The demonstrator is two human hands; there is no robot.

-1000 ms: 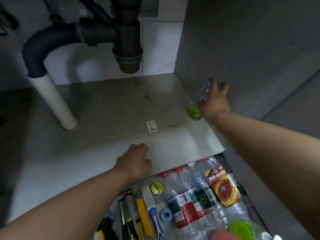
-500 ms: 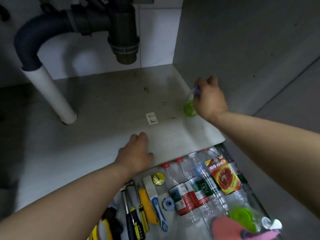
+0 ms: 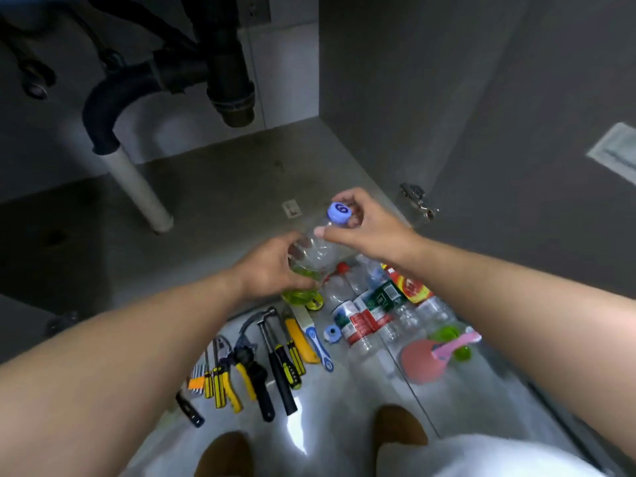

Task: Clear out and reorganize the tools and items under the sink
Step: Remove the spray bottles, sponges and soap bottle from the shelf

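Observation:
A clear plastic bottle [image 3: 318,254] with green liquid at its bottom and a purple cap [image 3: 339,211] is held up over the cabinet's front edge. My left hand [image 3: 272,270] wraps around its lower body. My right hand [image 3: 370,225] grips its neck just under the cap. Below them on the floor lie several water bottles [image 3: 364,315] with red and green labels. Left of those is a row of tools: a hammer [image 3: 272,352], screwdrivers [image 3: 292,359], pliers [image 3: 237,373] and a yellow utility knife [image 3: 303,342].
The cabinet floor [image 3: 213,187] is bare except for a small white tag [image 3: 291,208]. A black drain trap [image 3: 227,80] and a white pipe [image 3: 137,187] hang at the back left. A door hinge [image 3: 416,197] sticks out on the right wall. A red plunger cup [image 3: 418,361] lies on the floor.
My right hand has lifted the bottle from the cabinet's right side and brought it forward. My left hand left the cabinet floor and took hold of the bottle's body. The view pulled back.

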